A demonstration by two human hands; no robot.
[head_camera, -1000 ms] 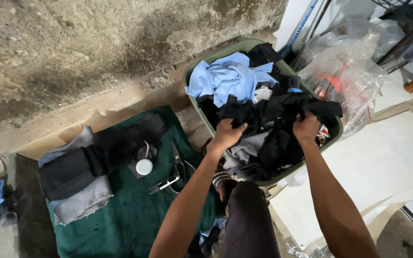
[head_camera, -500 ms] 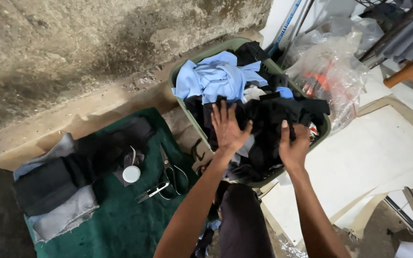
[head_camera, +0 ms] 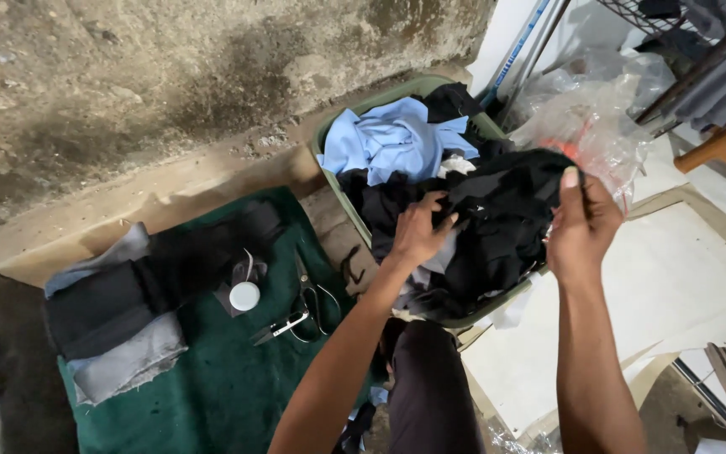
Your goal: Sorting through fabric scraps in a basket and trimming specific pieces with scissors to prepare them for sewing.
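Observation:
A green basket (head_camera: 339, 187) stands against the wall, heaped with clothes. A light blue garment (head_camera: 390, 139) lies on top at its far side. Dark black garments (head_camera: 497, 220) fill the near side. My left hand (head_camera: 418, 229) rests on the black pile, fingers curled into the cloth. My right hand (head_camera: 581, 220) pinches the edge of a black garment at the basket's right rim and lifts it slightly.
A green mat (head_camera: 212, 370) on the floor carries folded dark and grey cloths (head_camera: 119, 311), a white round cap (head_camera: 244, 295) and scissors (head_camera: 300, 307). A clear plastic bag (head_camera: 590, 109) sits right of the basket. White sheets (head_camera: 674, 294) cover the floor on the right. My knee (head_camera: 426, 387) is below.
Both hands were pressed into the black clothes together. Now my right hand has drawn out to the right with a black garment's edge, while my left stays on the pile.

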